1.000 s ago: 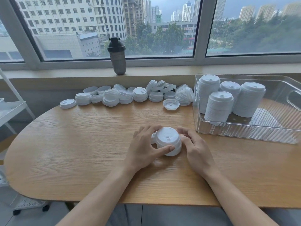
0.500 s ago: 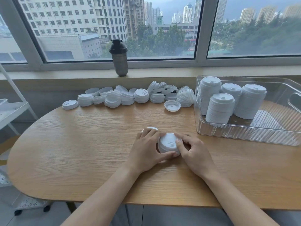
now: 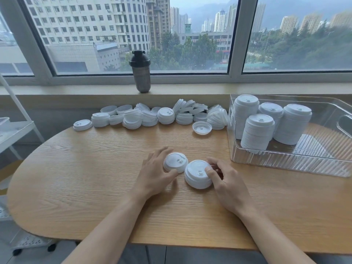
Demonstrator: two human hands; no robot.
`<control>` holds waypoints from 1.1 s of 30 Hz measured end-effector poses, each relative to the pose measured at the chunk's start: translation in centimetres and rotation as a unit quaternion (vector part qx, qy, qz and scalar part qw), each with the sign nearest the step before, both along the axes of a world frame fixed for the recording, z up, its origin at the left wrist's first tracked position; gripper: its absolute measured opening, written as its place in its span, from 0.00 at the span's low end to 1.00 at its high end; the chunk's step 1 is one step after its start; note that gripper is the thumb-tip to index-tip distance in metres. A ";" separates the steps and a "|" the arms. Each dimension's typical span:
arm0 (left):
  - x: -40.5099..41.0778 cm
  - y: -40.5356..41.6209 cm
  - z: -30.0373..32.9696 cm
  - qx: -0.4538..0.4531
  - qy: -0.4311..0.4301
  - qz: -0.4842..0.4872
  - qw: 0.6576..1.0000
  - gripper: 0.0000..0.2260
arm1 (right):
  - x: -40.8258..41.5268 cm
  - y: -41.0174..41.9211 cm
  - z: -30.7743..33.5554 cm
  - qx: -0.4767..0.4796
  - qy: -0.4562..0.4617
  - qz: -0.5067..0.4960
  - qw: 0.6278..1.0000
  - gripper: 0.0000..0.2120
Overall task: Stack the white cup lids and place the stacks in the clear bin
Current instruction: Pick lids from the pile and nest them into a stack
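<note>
A rounded wooden table (image 3: pixel 95 178) fills the lower half of the frame, set against a window sill (image 3: pixel 76 90) that runs across the upper middle; beyond the glass stand tower blocks and trees. A dark shaker bottle (image 3: pixel 140 71) stands upright on the sill, just above centre. At the left edge, part of a white shelf cart (image 3: pixel 13 128) is visible.

Centre of the frame: two short stacks of white cup lids lie side by side on the table, close together; whether they touch cannot be told. The left hand (image 3: pixel 154 174) holds the left lid stack (image 3: pixel 175 162), fingers curved round its far left side and thumb against its near edge. The right hand (image 3: pixel 226 181) holds the right lid stack (image 3: pixel 198 174), thumb pressed on its top at the right and the other fingers bent against its right side.

Along the far edge of the table, from centre left to centre right, lies a loose row of unsorted lids (image 3: pixel 152 116), some in low piles, some tipped on edge; one upturned lid (image 3: pixel 202 127) rests apart, nearer the viewer.

Right of the frame: the clear bin (image 3: pixel 285 161) sits on the table with four tall lid stacks (image 3: pixel 257 132) standing upright in its left part, near one another. A handle cut-out shows in the bin's right wall.
</note>
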State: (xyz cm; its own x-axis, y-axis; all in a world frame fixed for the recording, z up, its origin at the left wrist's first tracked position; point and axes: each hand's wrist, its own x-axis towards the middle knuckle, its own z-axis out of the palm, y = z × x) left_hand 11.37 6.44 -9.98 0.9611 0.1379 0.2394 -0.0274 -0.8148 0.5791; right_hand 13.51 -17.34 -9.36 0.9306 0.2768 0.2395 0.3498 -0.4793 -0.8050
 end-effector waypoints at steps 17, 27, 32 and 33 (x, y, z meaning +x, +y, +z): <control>0.3 -0.5 -0.4 0.017 -0.001 0.067 0.998 0.41 | -0.4 -0.2 0.0 -0.036 0.004 0.009 0.999 0.42; -0.6 -0.6 0.2 -0.211 -0.063 0.006 0.975 0.34 | -0.3 -0.2 -0.1 -0.052 -0.009 0.024 0.998 0.38; -1.3 -2.6 0.5 -0.208 -0.088 -0.049 0.973 0.36 | -0.1 -0.2 -0.2 -0.033 -0.004 0.029 0.999 0.37; -1.4 -3.0 0.5 -0.198 -0.089 -0.058 0.974 0.36 | -0.1 -0.3 -0.2 -0.014 0.005 0.027 1.000 0.36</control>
